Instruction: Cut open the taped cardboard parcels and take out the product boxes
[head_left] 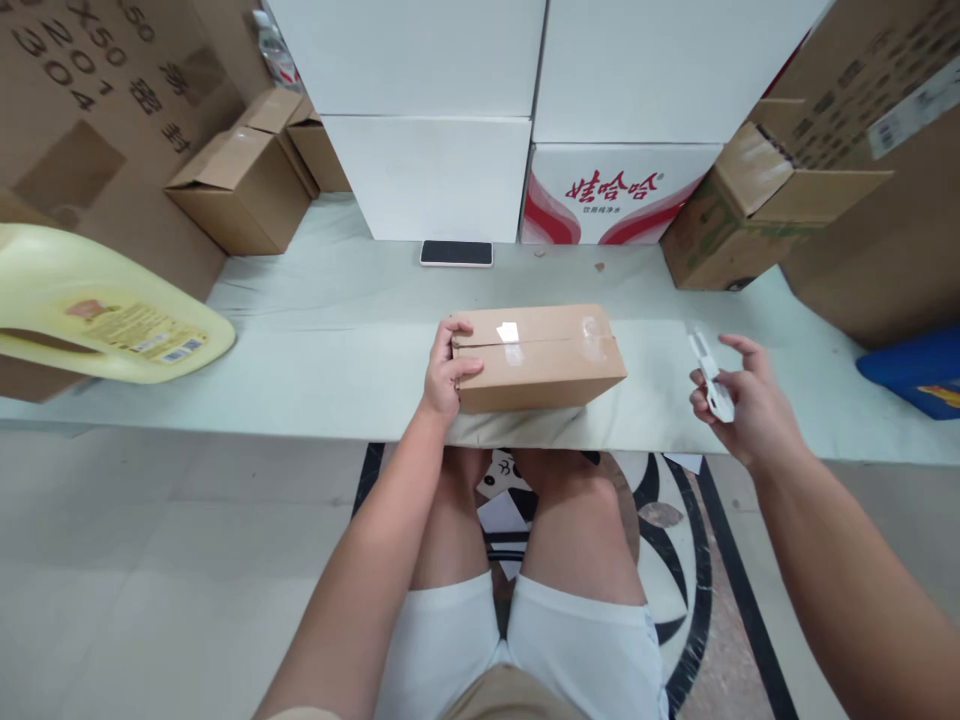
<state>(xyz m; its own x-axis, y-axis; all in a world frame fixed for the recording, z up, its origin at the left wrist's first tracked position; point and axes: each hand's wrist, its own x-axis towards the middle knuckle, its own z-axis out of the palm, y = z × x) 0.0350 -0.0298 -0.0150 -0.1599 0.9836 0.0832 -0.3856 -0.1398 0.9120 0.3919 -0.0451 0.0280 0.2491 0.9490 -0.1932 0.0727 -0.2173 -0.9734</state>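
A small brown cardboard box (541, 357), sealed with clear tape, lies at the front edge of a low surface covered in pale cloth (337, 340). My left hand (447, 368) grips the box's left end, fingers curled over its top. My right hand (739, 400) hovers to the right of the box, apart from it, closed on a small white tool (711, 378) that looks like a utility knife. My bare knees and white shorts show below the surface.
A black phone (456, 253) lies behind the box. White cartons (435, 170) and one with red print (615, 205) are stacked at the back. Brown cartons (240, 180) stand left and right (757, 210). A large yellow jug (97, 310) lies at the left, a blue item (915, 370) at the right.
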